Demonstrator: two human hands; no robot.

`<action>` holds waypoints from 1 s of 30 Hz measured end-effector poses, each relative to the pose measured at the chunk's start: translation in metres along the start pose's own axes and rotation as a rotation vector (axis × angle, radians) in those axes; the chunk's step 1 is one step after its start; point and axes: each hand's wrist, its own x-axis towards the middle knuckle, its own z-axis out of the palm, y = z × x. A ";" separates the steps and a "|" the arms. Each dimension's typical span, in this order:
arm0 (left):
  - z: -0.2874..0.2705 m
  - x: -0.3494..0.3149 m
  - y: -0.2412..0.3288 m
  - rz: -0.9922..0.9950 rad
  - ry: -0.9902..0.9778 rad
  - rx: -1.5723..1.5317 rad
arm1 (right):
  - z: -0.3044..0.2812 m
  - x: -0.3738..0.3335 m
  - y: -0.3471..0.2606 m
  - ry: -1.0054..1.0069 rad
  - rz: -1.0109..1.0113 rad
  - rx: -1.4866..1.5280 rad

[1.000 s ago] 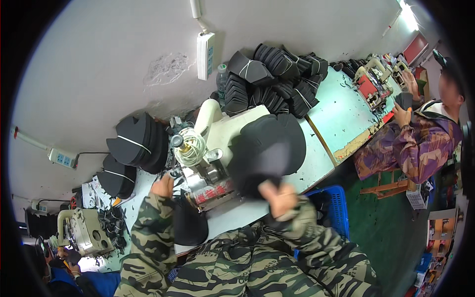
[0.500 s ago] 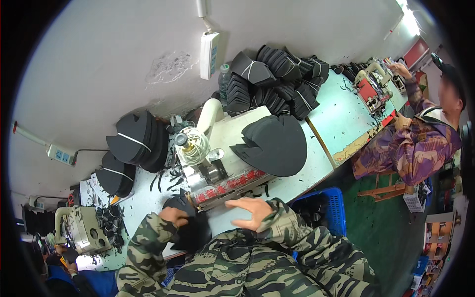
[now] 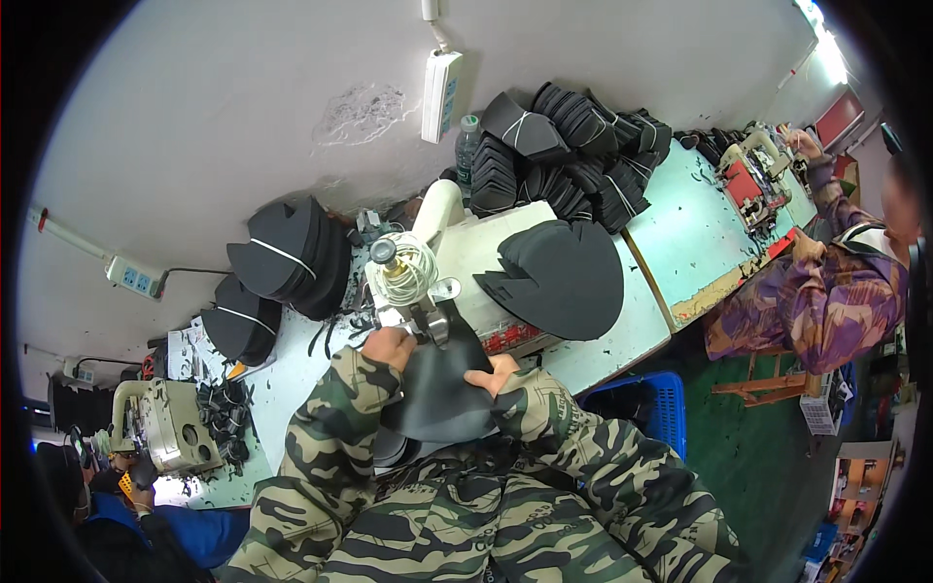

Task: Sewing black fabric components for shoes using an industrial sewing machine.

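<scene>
A black sheet piece, shiny and slightly blurred, lies in front of the cream bench machine, its far end under the metal head. My left hand grips its far left edge, right beside the metal head. On the right edge my right hand holds the sheet, thumb on top and fingers mostly hidden beneath. A stack of black rounded, notched sheets rests on the machine's top. Coiled white cable hangs around a knob above the head.
Tied black stacks stand left of the machine, and more bundles lie behind it beside a plastic bottle. A blue basket sits below the table at right. Co-workers at far right and lower left use similar machines.
My left hand has moved up and right, bringing the black sheet to the machine's head. My right hand, previously empty with spread fingers, has closed on the sheet's right edge. The view has shifted slightly.
</scene>
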 end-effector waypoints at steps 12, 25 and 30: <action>-0.015 -0.021 -0.094 -0.191 -0.013 0.553 | -0.048 -0.099 -0.081 0.546 -0.793 -0.532; 0.001 -0.077 -0.133 -0.181 -0.097 0.663 | -0.049 -0.056 -0.052 0.408 -1.151 -1.117; -0.051 -0.078 0.024 0.177 -0.446 -0.314 | -0.030 -0.036 0.013 -0.267 -0.425 -0.413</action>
